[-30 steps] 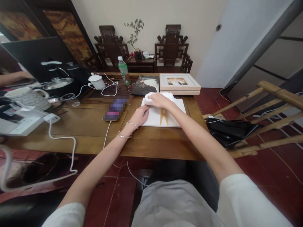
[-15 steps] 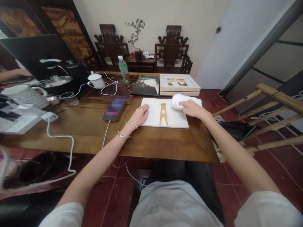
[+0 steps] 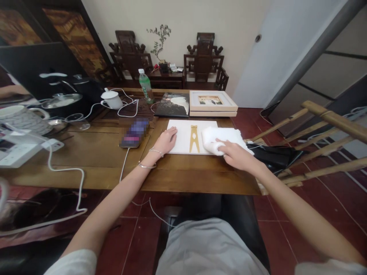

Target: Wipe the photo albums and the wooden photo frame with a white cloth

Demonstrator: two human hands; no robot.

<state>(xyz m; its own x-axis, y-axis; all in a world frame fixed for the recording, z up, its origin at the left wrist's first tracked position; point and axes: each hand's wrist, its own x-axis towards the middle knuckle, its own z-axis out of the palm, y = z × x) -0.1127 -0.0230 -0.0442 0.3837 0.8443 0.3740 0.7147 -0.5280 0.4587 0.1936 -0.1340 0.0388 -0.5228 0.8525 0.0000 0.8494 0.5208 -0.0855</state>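
Nearest, at the front of the wooden table, the right hand gripped a bunched white cloth, which lay over the right part of a white board, while the left hand rested loosely extended on the board's left edge, holding nothing. Between the hands, a gold cat-shaped figure showed on the board, and a phone lay to the left. Just beyond the board were a dark panel and, beside it, a pale frame; farther back stood a green-labelled bottle, then a potted plant between two dark carved chairs.
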